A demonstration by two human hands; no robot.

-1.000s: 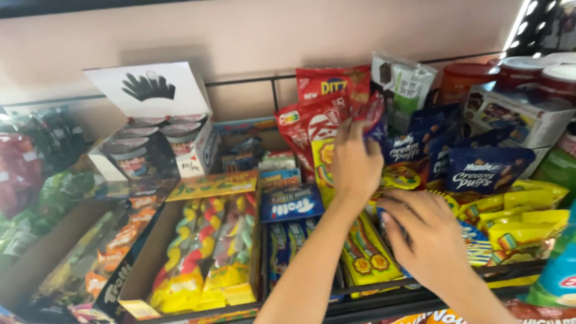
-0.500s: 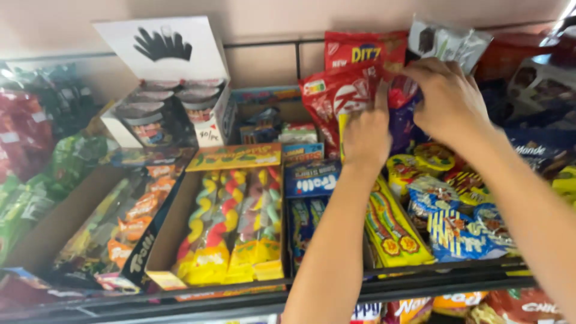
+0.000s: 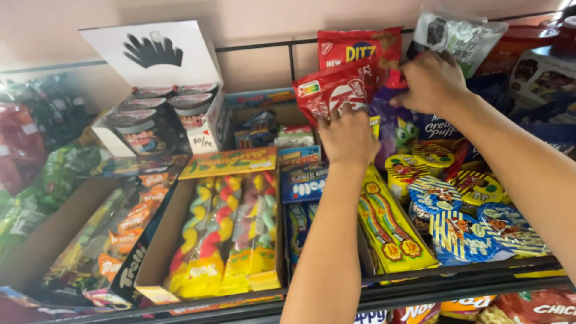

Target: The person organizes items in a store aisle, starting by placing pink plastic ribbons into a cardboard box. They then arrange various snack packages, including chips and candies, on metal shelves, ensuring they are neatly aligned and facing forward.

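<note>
Obs., head view. Vs. approx 1 s ago: both arms now reach further back on the shelf; right hand (image 3: pixel 433 81) has moved from low over the yellow packs up to the rear row. Judgement: work has shifted from the front stock to the packets standing at the back.

L hand (image 3: pixel 348 137): fingers curled, pressed against lower edge of red snack bag (image 3: pixel 333 90); grip looks closed on the bag but fingertips are hidden behind it, so not certain.

R hand: knuckles up, fingers bent down between red cracker bag (image 3: pixel 359 48) and purple bag (image 3: pixel 393 129), which sits just below it. Cannot tell whether it grips anything; palm side hidden.

Red snack bag: tilted, directly above L hand, touching cracker bag behind it.

Nearby: yellow candy strips (image 3: pixel 390 225) under L forearm; grey-white pouch (image 3: pixel 459 36) just beyond R hand.
</note>
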